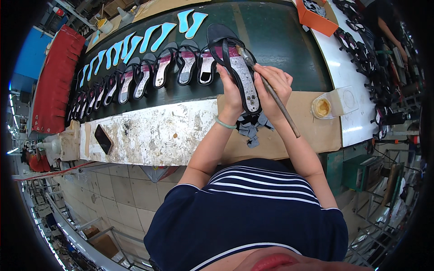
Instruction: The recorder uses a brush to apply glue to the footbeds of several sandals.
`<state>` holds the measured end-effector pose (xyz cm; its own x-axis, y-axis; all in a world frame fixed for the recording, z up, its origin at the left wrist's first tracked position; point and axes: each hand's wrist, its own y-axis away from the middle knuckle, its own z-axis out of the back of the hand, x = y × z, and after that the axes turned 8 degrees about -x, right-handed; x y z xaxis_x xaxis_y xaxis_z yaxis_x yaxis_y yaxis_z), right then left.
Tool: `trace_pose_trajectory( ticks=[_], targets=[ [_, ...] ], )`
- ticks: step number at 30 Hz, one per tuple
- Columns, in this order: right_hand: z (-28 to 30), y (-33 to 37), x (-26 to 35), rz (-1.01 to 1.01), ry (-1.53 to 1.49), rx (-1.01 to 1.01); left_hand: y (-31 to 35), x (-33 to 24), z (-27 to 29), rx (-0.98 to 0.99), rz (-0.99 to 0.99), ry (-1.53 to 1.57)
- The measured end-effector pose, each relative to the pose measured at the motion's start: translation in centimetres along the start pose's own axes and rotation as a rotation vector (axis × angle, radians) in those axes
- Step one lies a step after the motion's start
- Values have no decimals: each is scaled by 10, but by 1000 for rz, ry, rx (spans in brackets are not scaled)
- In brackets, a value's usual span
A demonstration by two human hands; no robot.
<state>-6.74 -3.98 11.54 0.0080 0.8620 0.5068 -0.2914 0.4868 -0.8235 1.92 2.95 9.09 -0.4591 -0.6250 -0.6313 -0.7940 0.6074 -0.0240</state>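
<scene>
Head view, held sandal: a black-strapped sandal (244,81) is held up at the upper centre of the frame, toe toward the top; its footbed is purple near the toe and pale toward the heel.
Left hand: the sandal's left edge is gripped by the left hand (231,92).
Right hand: a long-handled brush (279,104) is gripped by the right hand (278,81), its bristles at the purple part near the strap.
Cup: a cup of yellowish paste (322,108) is placed at the right of centre, beside the cardboard (298,128) on the tabletop (158,131).
Row of sandals: more strapped sandals (162,72) are lined up from the centre toward the left, footbeds facing up.
Blue pieces: light-blue pieces (196,25) are laid out behind that row, upper left to upper centre, apart from the sandals.
Done: straps are seen in place on the held sandal and the nearer sandals of the row; whether paste has been spread on the row cannot be told.
In hand: brushing of the held sandal is judged to be under way; how much of its footbed is coated cannot be made out.
Left: no blue piece is seen on any nearer footbed, so that stage is judged not yet reached.
</scene>
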Motion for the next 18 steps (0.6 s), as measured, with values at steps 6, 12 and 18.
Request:
trace_pose_trajectory(
  ticks=[6,12,18],
  targets=[
    [1,-4,2,5,-34,17,-1,-1,1,16,-8,51],
    [1,-9,4,20,-46,36,-2,0,3,18,-15,43],
    [-1,-11,7,38,-61,46,0,-3,-1,5,-61,7]
  ],
)
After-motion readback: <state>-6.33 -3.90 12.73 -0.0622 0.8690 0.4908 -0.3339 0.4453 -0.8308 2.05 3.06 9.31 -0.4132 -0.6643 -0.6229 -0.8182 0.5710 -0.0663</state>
